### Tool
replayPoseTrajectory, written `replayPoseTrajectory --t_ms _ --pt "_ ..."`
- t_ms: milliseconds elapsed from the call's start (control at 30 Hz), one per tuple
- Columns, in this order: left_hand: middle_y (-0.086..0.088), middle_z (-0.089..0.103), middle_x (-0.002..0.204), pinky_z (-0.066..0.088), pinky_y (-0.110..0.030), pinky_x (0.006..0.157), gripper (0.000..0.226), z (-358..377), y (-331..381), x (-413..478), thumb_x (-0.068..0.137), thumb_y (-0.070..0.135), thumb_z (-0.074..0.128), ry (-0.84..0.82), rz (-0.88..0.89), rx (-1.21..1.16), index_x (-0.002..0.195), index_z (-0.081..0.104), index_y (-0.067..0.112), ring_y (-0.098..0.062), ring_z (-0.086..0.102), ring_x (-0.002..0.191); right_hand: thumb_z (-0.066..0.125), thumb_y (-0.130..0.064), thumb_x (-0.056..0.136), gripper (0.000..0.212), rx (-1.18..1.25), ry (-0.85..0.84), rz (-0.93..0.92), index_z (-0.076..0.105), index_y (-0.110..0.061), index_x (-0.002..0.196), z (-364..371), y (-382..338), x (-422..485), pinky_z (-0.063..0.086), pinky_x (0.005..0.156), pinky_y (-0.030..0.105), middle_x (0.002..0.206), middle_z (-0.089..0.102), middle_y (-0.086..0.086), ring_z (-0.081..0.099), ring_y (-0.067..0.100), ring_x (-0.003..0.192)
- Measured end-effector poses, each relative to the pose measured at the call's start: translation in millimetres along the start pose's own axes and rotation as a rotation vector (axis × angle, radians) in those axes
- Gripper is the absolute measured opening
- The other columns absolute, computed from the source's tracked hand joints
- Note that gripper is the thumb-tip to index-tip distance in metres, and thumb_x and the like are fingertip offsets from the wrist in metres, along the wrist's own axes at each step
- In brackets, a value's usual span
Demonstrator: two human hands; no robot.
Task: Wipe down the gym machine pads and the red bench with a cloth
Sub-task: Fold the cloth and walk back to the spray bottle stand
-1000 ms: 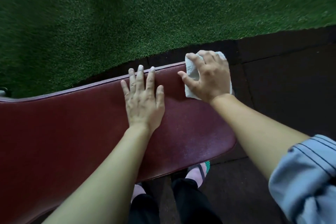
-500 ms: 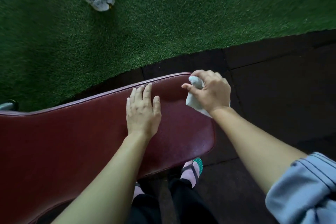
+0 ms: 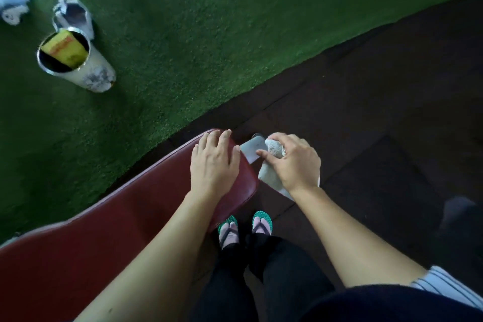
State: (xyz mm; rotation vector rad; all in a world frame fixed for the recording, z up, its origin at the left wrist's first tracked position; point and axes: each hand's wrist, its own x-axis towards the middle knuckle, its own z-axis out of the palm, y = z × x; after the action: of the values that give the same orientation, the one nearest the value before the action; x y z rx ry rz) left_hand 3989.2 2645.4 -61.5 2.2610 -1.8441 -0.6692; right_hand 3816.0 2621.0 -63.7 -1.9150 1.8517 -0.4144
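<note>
The red bench (image 3: 109,238) runs from the lower left to its rounded end in the middle of the view. My left hand (image 3: 213,162) lies flat on that end, palm down, fingers spread, holding nothing. My right hand (image 3: 295,162) is just past the bench's end, closed on a bunched white cloth (image 3: 271,165). The cloth hangs below my fingers, off the red pad, beside a grey metal part (image 3: 252,149) of the bench frame.
Green artificial turf (image 3: 183,47) covers the floor beyond the bench; dark rubber tiles (image 3: 379,112) lie to the right. A white cup (image 3: 75,63) with a yellow packet stands on the turf at left, crumpled foil behind it. My feet in green sandals (image 3: 244,225) stand below the bench end.
Both hands have slid to the bench's end. My right hand bunched the cloth and carried it off the pad's edge. The view has swung, showing more turf and the cup.
</note>
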Motion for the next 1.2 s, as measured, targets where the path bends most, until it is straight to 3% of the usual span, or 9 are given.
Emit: replayPoseTrajectory --t_ms 267,567,900,1200 --pt "-0.007 0.047 0.142 0.034 -0.044 0.108 0.049 -52 92 -26 0.095 0.044 0.042 -0.056 0.254 0.058 0.138 0.046 0.019 -0.027 0.038 0.135 0.065 -0.060 0.077 0.041 -0.027 0.152 0.177 0.063 -0.033 0.107 -117 8 -51 0.041 0.075 0.031 0.098 0.066 -0.008 0.059 0.017 0.093" --pt "-0.004 0.046 0.142 0.034 -0.041 0.107 0.048 -29 227 -2 0.097 0.044 0.041 -0.148 0.438 0.093 0.138 0.045 0.020 -0.023 0.037 0.134 0.058 -0.066 0.077 0.046 -0.013 0.202 0.409 0.059 -0.036 0.112 -198 92 -49 0.046 0.079 0.030 0.104 0.064 -0.012 0.058 0.013 0.098" --pt "-0.002 0.045 0.142 0.036 -0.041 0.104 0.048 33 436 77 0.097 0.045 0.039 -0.203 0.546 0.139 0.138 0.044 0.021 -0.022 0.038 0.133 0.062 -0.062 0.077 0.042 0.008 0.257 0.544 0.061 -0.036 0.109 -328 257 34 0.043 0.077 0.029 0.105 0.064 -0.012 0.058 0.014 0.099" --pt "0.000 0.045 0.142 0.036 -0.041 0.104 0.048 51 601 190 0.096 0.045 0.042 -0.185 0.539 0.089 0.138 0.046 0.023 -0.021 0.037 0.134 0.062 -0.064 0.076 0.040 0.024 0.260 0.575 0.060 -0.037 0.106 -426 369 165 0.046 0.076 0.030 0.097 0.063 -0.012 0.058 0.013 0.096"
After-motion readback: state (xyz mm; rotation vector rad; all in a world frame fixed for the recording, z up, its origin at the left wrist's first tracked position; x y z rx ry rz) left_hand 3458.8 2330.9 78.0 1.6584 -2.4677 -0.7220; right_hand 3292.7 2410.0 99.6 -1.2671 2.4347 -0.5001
